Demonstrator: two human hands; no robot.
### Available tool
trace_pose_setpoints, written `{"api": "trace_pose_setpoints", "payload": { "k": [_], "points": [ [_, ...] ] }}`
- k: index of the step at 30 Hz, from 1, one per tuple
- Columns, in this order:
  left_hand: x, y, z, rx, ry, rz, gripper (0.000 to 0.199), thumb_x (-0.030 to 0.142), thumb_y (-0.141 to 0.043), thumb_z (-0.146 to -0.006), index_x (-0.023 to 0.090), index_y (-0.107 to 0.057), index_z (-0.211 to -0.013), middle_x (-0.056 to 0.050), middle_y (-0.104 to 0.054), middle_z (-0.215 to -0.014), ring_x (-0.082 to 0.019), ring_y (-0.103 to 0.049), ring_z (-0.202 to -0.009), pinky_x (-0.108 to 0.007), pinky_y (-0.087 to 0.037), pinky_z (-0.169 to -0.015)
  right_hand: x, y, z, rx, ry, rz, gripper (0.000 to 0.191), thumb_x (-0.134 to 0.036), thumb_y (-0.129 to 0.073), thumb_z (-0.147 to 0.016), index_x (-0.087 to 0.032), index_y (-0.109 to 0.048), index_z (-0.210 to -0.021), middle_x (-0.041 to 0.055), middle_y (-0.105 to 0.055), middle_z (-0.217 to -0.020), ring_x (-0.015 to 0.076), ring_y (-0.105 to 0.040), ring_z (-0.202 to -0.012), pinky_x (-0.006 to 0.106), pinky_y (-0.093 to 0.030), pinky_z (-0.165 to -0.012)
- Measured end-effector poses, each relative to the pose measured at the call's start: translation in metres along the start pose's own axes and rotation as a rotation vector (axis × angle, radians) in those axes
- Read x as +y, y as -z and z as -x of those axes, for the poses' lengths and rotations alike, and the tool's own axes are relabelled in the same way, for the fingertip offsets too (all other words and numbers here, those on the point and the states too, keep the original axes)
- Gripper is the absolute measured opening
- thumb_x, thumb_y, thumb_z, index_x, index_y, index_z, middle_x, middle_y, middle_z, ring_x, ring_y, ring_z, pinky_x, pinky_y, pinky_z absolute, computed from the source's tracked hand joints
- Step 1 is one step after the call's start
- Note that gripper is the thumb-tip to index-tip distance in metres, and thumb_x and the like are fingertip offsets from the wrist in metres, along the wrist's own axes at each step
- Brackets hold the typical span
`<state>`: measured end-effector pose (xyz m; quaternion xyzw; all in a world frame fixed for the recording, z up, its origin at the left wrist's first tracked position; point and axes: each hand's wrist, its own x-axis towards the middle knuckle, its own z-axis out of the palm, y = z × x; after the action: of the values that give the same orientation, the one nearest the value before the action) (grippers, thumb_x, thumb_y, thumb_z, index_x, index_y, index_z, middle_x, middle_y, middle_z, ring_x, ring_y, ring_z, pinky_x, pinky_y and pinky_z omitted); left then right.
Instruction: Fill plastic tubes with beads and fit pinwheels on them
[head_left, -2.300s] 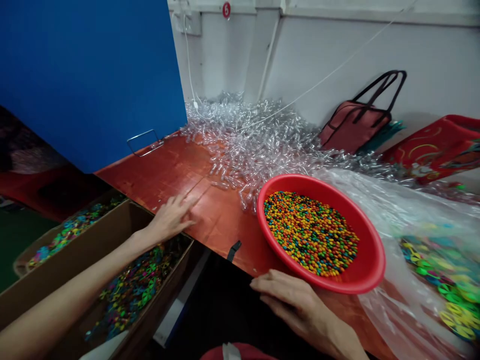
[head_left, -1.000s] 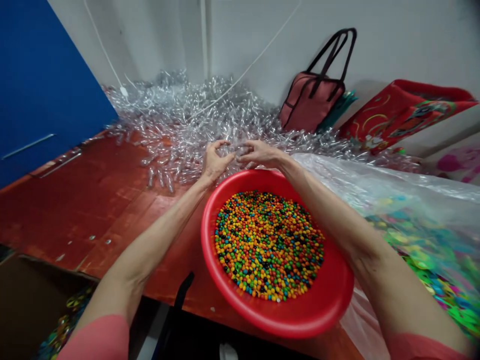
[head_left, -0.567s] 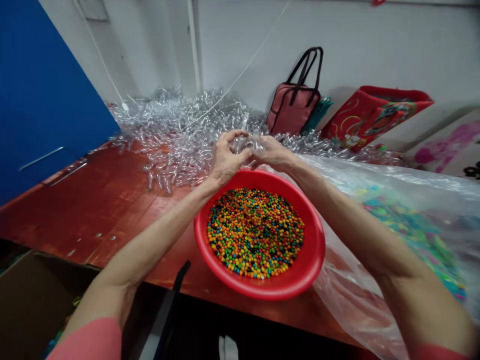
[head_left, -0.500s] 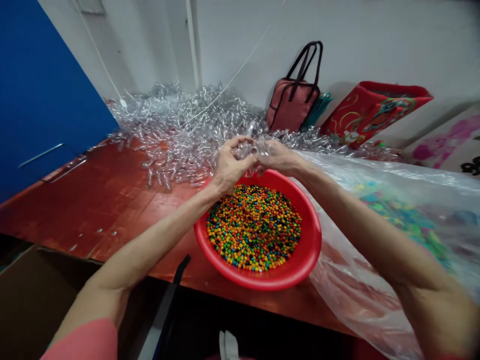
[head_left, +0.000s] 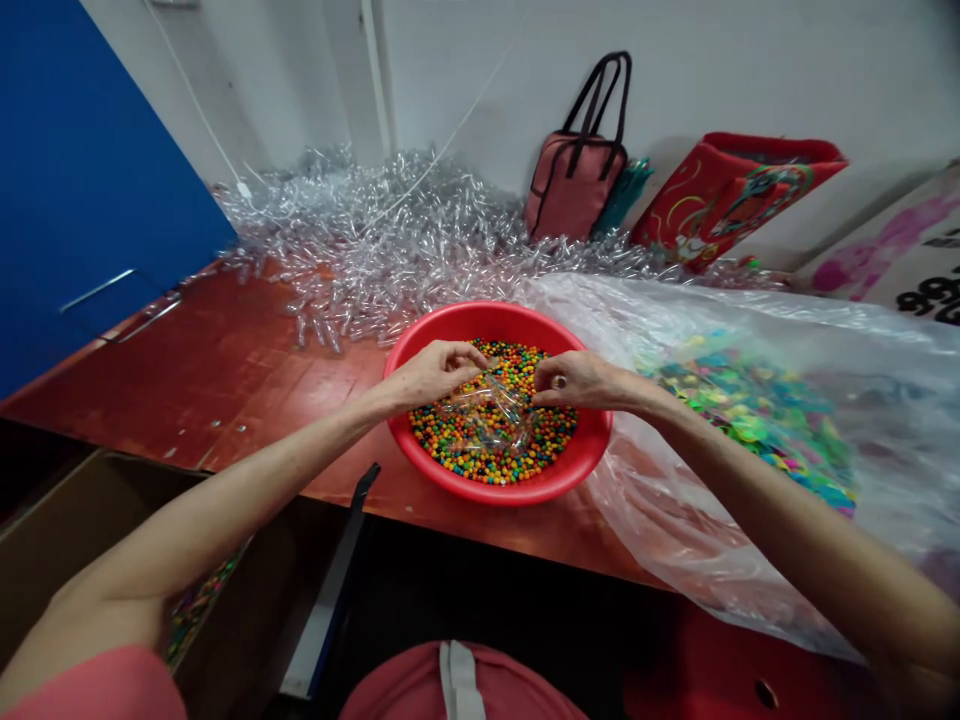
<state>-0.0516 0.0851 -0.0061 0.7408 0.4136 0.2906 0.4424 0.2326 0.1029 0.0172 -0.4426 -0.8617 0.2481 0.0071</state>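
A red basin (head_left: 499,495) holds many small, round, multicoloured candy-like balls (head_left: 517,360). Several clear plastic tubes (head_left: 491,410) lie loosely across them, between and below my hands. Over the basin's left part, my left hand (head_left: 442,372) has its fingers curled together at the upper end of these tubes; what they pinch is too small to make out. My right hand (head_left: 577,380) is over the right part, fingers closed, with the round mouth of what looks like a clear tube showing between them. The two hands are a little apart.
A large heap of clear tubes (head_left: 390,230) covers the table's back. On the right lies a clear plastic bag (head_left: 600,300) of colourful pieces (head_left: 765,410). A pink bag (head_left: 574,185) and a red gift bag (head_left: 735,190) lean on the wall. A cardboard box (head_left: 82,500) stands lower left.
My hands have come down from the basin's far rim to over the balls and moved apart. The tubes gathered between them now lie in the basin. The view has shifted slightly.
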Motion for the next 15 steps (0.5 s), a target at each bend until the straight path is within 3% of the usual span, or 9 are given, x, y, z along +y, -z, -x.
{"api": "trace_pose_setpoints", "payload": {
  "k": [3, 7, 11, 15],
  "points": [
    [0.003, 0.007, 0.010, 0.036, -0.035, 0.047, 0.030, 0.034, -0.072, -0.081, 0.021, -0.075, -0.108, -0.001, -0.064, -0.071, -0.015, -0.059, -0.061, -0.028, -0.045, -0.058, 0.001, -0.003, 0.006, 0.026, -0.006, -0.045, 0.014, -0.032, -0.075, -0.083, -0.020, -0.070, -0.079, 0.0007, -0.067, -0.070, 0.0140, -0.055, -0.063, 0.029, -0.040, -0.060],
    [0.003, 0.013, 0.017, 0.219, -0.038, 0.164, 0.040, 0.035, -0.074, -0.081, 0.019, -0.070, -0.119, 0.002, -0.061, -0.069, -0.013, -0.058, -0.061, -0.027, -0.046, -0.059, 0.002, -0.010, 0.001, 0.110, -0.040, -0.163, 0.022, -0.040, -0.074, -0.085, -0.018, -0.070, -0.083, -0.0023, -0.058, -0.064, 0.0125, -0.047, -0.059, 0.029, -0.037, -0.058],
    [0.005, 0.016, 0.015, 0.362, -0.050, 0.187, 0.027, 0.038, -0.074, -0.085, 0.019, -0.070, -0.104, 0.000, -0.065, -0.072, -0.012, -0.059, -0.062, -0.026, -0.047, -0.058, -0.001, -0.016, -0.013, 0.183, -0.026, -0.191, 0.027, -0.043, -0.074, -0.086, -0.017, -0.069, -0.091, -0.0033, -0.055, -0.067, 0.0121, -0.045, -0.059, 0.028, -0.035, -0.057],
    [0.005, 0.016, 0.018, 0.359, 0.013, 0.346, 0.029, 0.044, -0.075, -0.085, 0.019, -0.065, -0.098, -0.003, -0.069, -0.080, -0.012, -0.062, -0.062, -0.026, -0.051, -0.056, -0.003, -0.016, -0.016, 0.077, -0.026, -0.040, 0.024, -0.040, -0.074, -0.089, -0.018, -0.071, -0.096, 0.0014, -0.064, -0.075, 0.0157, -0.056, -0.066, 0.029, -0.039, -0.061]
  ]
}}
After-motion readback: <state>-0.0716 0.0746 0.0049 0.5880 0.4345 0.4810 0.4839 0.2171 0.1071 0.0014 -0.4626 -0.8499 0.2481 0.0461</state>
